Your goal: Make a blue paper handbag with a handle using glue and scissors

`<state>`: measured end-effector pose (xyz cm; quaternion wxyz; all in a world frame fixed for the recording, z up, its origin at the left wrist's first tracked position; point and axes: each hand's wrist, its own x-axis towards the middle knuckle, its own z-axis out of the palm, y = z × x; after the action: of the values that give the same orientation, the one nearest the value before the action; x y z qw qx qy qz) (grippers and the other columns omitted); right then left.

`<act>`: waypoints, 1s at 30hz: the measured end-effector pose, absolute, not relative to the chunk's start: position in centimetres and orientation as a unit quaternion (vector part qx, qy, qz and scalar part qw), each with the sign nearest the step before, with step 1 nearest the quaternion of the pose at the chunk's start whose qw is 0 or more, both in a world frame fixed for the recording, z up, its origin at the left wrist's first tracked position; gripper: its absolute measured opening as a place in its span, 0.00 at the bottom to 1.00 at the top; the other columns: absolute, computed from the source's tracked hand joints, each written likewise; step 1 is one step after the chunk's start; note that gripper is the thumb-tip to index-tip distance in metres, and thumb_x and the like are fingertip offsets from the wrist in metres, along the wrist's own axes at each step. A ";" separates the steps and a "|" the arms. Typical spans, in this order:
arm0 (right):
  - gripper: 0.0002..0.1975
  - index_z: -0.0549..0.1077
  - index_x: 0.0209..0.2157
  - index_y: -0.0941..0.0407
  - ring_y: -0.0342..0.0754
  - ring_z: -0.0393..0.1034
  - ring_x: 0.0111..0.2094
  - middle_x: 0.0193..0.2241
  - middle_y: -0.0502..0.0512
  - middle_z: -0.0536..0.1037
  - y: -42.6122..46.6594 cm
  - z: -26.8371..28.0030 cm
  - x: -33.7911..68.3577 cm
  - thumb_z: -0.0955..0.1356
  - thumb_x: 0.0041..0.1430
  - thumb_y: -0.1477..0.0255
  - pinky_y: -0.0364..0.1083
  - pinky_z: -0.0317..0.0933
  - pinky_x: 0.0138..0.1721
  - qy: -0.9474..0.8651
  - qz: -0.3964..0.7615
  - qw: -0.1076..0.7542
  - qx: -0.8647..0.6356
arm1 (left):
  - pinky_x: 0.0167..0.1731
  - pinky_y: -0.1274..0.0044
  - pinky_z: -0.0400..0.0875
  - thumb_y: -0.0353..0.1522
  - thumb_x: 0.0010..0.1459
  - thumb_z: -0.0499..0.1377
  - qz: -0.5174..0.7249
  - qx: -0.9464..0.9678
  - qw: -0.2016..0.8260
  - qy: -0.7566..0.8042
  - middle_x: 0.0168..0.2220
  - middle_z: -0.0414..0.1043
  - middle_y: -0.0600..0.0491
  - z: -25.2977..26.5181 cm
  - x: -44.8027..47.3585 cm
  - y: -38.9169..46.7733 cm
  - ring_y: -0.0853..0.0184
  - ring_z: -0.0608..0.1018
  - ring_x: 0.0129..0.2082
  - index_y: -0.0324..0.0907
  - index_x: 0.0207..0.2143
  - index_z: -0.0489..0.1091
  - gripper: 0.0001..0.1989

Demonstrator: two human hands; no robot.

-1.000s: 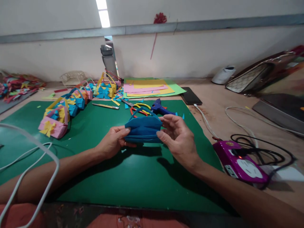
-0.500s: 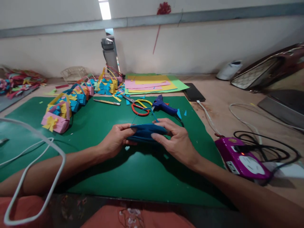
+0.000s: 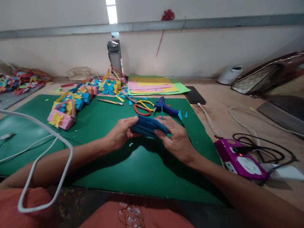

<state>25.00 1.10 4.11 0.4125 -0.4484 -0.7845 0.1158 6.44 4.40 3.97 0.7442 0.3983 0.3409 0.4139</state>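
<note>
A small blue paper basket [image 3: 149, 126] is held between both hands above the green mat [image 3: 133, 177]. My left hand [image 3: 122, 131] grips its left end, thumb on the top edge and fingers underneath. At the right end my right hand [image 3: 177, 136] pinches the side, with the thumb on the near face. A thin strip of the blue handle stands up by the right fingers; the rest of it is hidden. Just beyond lie the scissors [image 3: 143, 107] with red and yellow handles and a blue glue gun [image 3: 166, 107].
Finished paper baskets [image 3: 63, 115] line the mat's left side. Coloured paper sheets [image 3: 154, 85] and a black phone [image 3: 195, 95] lie at the back. A cutter knife [image 3: 110, 101] rests left of the scissors. A purple power strip [image 3: 239, 160] with cables sits right; a white cable [image 3: 68, 158] loops at left.
The blue basket has been tilted and turned, its left end now higher, and its handle loop no longer shows whole. Both hands keep their hold. The camera view has shifted slightly.
</note>
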 end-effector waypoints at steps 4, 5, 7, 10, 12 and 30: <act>0.13 0.71 0.44 0.54 0.52 0.69 0.42 0.41 0.58 0.74 1.7 3.8 25.2 0.63 0.57 0.74 0.52 0.64 0.43 -0.775 0.073 0.420 -0.467 | 0.35 0.75 0.71 0.34 0.48 0.63 0.468 0.366 0.749 0.294 0.36 0.74 0.52 4.1 6.6 4.0 0.68 0.75 0.35 0.40 0.38 0.70 0.13; 0.14 0.71 0.45 0.55 0.52 0.70 0.40 0.41 0.58 0.74 1.8 3.7 25.2 0.63 0.57 0.75 0.52 0.64 0.42 -0.774 0.066 0.418 -0.470 | 0.35 0.76 0.71 0.32 0.46 0.64 0.476 0.352 0.750 0.296 0.36 0.73 0.52 4.1 6.7 3.9 0.68 0.75 0.34 0.41 0.39 0.69 0.15; 0.14 0.70 0.45 0.56 0.52 0.70 0.39 0.41 0.60 0.74 1.9 3.6 25.3 0.63 0.57 0.75 0.51 0.65 0.39 -0.778 0.049 0.411 -0.473 | 0.33 0.76 0.72 0.30 0.44 0.65 0.480 0.327 0.755 0.304 0.33 0.72 0.53 4.0 6.9 3.9 0.70 0.74 0.31 0.41 0.39 0.67 0.17; 0.14 0.71 0.46 0.57 0.53 0.71 0.38 0.40 0.60 0.75 2.0 3.5 25.4 0.64 0.57 0.70 0.51 0.65 0.39 -0.788 0.003 0.394 -0.473 | 0.31 0.76 0.73 0.32 0.47 0.64 0.483 0.315 0.760 0.300 0.31 0.71 0.54 4.0 7.1 3.9 0.70 0.74 0.28 0.41 0.36 0.67 0.13; 0.14 0.71 0.45 0.57 0.53 0.71 0.36 0.37 0.60 0.76 2.0 3.5 25.4 0.64 0.58 0.68 0.52 0.65 0.39 -0.790 -0.026 0.385 -0.476 | 0.30 0.76 0.74 0.35 0.49 0.63 0.493 0.315 0.758 0.288 0.32 0.71 0.53 4.2 7.3 4.0 0.70 0.74 0.29 0.41 0.34 0.66 0.11; 0.18 0.64 0.52 0.61 0.53 0.73 0.34 0.38 0.63 0.76 1.8 2.9 25.1 0.59 0.60 0.77 0.46 0.67 0.30 -0.834 -0.177 0.301 -0.428 | 0.29 0.76 0.71 0.27 0.42 0.63 0.473 0.378 0.703 0.372 0.37 0.68 0.53 3.9 10.6 4.7 0.69 0.73 0.33 0.44 0.40 0.61 0.21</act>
<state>25.13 1.77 2.86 0.3009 -0.4281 -0.8336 -0.1767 10.57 4.67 3.94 0.7032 0.3784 0.3725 0.4729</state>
